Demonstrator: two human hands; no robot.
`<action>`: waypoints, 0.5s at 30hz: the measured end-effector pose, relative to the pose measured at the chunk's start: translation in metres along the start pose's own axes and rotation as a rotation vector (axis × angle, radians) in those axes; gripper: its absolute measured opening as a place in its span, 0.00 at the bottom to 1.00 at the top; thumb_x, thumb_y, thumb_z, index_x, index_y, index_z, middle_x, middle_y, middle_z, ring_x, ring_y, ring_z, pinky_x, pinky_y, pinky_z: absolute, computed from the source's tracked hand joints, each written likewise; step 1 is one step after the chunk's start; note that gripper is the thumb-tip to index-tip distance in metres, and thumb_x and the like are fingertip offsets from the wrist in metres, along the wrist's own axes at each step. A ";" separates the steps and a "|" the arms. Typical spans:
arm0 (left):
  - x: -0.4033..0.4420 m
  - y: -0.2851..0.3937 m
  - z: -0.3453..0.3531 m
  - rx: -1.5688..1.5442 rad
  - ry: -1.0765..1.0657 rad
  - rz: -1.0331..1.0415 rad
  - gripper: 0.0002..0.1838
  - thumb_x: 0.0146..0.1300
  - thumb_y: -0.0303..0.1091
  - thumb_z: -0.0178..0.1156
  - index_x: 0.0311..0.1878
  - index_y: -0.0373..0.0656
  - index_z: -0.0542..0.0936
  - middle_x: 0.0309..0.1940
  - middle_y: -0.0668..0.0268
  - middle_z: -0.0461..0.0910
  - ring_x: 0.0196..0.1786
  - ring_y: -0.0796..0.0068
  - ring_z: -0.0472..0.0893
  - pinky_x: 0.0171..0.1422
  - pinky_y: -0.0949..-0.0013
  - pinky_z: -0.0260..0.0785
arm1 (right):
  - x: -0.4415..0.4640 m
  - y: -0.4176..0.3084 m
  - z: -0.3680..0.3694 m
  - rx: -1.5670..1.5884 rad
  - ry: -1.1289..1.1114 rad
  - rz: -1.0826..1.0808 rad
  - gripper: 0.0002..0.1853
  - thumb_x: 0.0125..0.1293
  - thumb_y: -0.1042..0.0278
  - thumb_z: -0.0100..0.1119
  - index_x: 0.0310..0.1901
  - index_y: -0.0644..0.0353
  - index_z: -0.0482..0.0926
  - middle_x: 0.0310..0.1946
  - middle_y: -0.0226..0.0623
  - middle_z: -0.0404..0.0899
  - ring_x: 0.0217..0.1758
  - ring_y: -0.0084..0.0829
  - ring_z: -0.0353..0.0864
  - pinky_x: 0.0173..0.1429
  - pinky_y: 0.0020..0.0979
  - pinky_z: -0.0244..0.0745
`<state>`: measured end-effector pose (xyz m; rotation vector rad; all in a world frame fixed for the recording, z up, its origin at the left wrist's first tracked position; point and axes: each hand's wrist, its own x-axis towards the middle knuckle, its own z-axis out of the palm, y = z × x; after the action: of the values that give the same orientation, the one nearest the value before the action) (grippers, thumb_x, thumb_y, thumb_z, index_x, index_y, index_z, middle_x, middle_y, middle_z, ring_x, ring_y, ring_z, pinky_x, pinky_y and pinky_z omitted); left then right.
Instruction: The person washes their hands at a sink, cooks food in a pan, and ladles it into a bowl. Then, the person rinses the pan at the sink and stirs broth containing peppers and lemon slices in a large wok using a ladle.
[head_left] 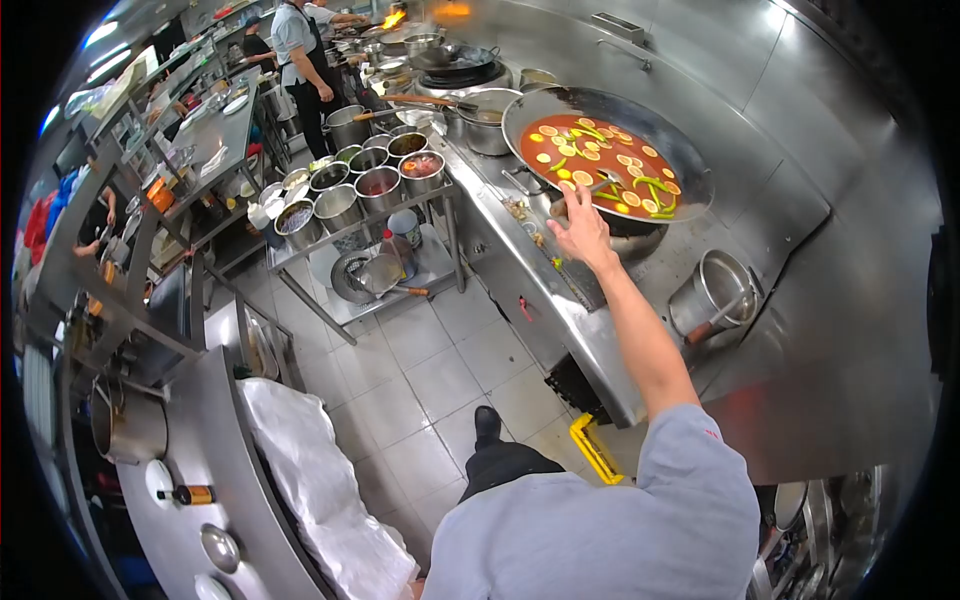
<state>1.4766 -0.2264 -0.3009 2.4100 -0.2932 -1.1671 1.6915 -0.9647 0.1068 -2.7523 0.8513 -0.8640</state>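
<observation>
My right hand [582, 235] reaches over the near rim of a large wok [688, 160], its fingers stretched out and thumb apart. Just at the fingertips is the wooden handle of a ladle [606, 181], whose bowl end lies in the broth; whether the fingers touch the handle is hard to make out. Red broth [600, 165] fills the wok, with lemon slices [582, 178] and long green peppers [652, 184] floating in it. My left hand is out of view; only a sliver of skin shows at the bottom edge, beside a white sheet [320, 480].
A steel pot [708, 295] with a wooden-handled utensil stands right of my arm. Several metal containers [380, 187] crowd a low steel table on the left. A yellow bar [594, 450] juts from below the stove counter. Another person [300, 70] stands farther back.
</observation>
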 end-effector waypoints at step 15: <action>0.287 0.232 -0.210 -0.533 0.040 -0.044 0.06 0.61 0.31 0.56 0.35 0.39 0.79 0.22 0.64 0.78 0.19 0.76 0.75 0.20 0.72 0.69 | 0.007 0.024 -0.029 0.216 -0.085 0.048 0.17 0.56 0.59 0.68 0.40 0.61 0.75 0.46 0.45 0.76 0.43 0.51 0.79 0.46 0.43 0.75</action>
<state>1.8200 -0.4745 -0.2739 1.9733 0.0804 -1.0516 1.6688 -0.9878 0.1271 -2.5519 0.7573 -0.7753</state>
